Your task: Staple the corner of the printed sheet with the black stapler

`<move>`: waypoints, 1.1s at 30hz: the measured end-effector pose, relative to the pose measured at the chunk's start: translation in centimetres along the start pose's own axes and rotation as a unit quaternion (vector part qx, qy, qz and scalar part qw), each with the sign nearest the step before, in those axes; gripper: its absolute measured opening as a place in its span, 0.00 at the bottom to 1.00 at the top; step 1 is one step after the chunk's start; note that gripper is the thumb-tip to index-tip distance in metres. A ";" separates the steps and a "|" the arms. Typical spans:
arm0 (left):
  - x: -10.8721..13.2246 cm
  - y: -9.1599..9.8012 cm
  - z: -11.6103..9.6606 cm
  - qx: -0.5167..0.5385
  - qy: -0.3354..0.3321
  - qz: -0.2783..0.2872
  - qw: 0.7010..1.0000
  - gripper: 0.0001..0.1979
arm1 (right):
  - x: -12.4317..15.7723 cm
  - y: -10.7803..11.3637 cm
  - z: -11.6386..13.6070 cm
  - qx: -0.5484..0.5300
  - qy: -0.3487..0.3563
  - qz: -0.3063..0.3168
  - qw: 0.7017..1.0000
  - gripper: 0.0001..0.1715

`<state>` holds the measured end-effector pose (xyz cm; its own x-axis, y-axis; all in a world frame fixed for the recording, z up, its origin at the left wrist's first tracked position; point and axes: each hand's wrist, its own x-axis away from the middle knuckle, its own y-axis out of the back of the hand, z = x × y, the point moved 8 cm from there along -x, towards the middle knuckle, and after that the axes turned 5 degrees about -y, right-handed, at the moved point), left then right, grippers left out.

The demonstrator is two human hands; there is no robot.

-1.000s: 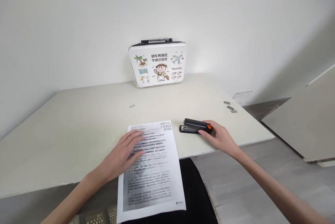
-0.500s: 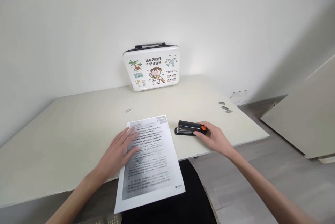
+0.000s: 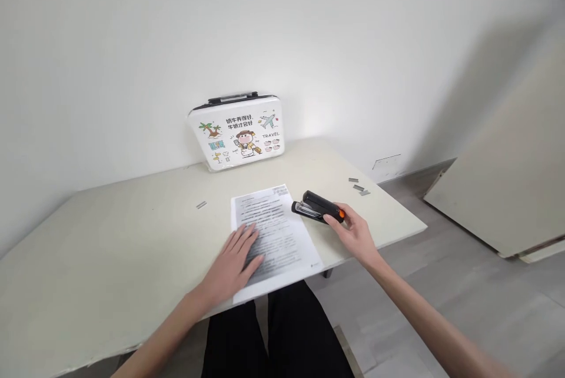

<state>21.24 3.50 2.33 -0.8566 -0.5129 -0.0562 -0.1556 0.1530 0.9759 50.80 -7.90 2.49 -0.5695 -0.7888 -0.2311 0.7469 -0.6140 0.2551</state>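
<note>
A printed sheet of paper (image 3: 282,236) lies on the white table (image 3: 132,248) near its front edge, its bottom end slightly over the edge. My left hand (image 3: 236,263) rests flat on the sheet's left side, fingers spread. My right hand (image 3: 353,231) grips the rear end of a black stapler (image 3: 322,207) with an orange part, thumb in front and fingers behind. The stapler's jaws point left, apart from each other, at the sheet's upper right edge. Whether other sheets lie under the top one, I cannot tell.
A white cartoon-printed case (image 3: 241,133) stands against the wall at the back. Several staple strips (image 3: 359,188) lie at the table's right, and more staples (image 3: 201,205) left of the paper. A pale panel (image 3: 503,172) stands at the far right.
The paper has moved up onto the table and right, with my left hand on it. My right hand has lifted and tilted the stapler, now close beside the sheet. The camera view has shifted.
</note>
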 end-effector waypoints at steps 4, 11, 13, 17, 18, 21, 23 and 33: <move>-9.0 -1.2 -2.1 0.023 -0.015 -0.020 0.999 0.32 | 0.2 1.0 -0.2 -0.017 0.001 -0.066 0.998 0.27; -16.8 -2.9 -6.2 0.053 -0.031 -0.125 0.990 0.28 | 0.2 1.8 -0.2 0.006 0.020 -0.130 0.991 0.26; -15.9 -2.5 -5.7 0.061 -0.030 -0.164 0.984 0.26 | 0.2 1.6 -0.3 0.005 0.028 -0.122 0.992 0.25; -10.9 -1.4 -2.1 0.070 -0.021 -0.169 0.983 0.27 | 0.1 1.1 -0.4 0.014 0.036 -0.097 0.995 0.25; -9.3 -1.0 -0.6 0.070 -0.013 -0.167 0.983 0.27 | 0.1 1.0 -0.4 0.019 0.036 -0.090 0.995 0.25; -4.2 0.4 4.6 0.061 0.028 -0.162 0.985 0.28 | 0.0 0.8 -0.2 0.034 0.037 -0.067 0.996 0.25; -1.0 1.7 8.4 0.046 0.061 -0.180 0.981 0.27 | 0.0 0.2 0.0 0.042 0.042 -0.045 0.997 0.25; 5.6 5.3 15.4 0.032 0.157 -0.273 0.949 0.20 | 1.2 -11.9 4.2 0.068 0.065 0.173 0.980 0.21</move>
<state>8.04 14.40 3.90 -0.4525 -0.7557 -0.4735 -0.5715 -0.1619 0.8045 39.73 -1.67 3.12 -0.2341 -0.9460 -0.2243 0.8305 -0.3145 0.4597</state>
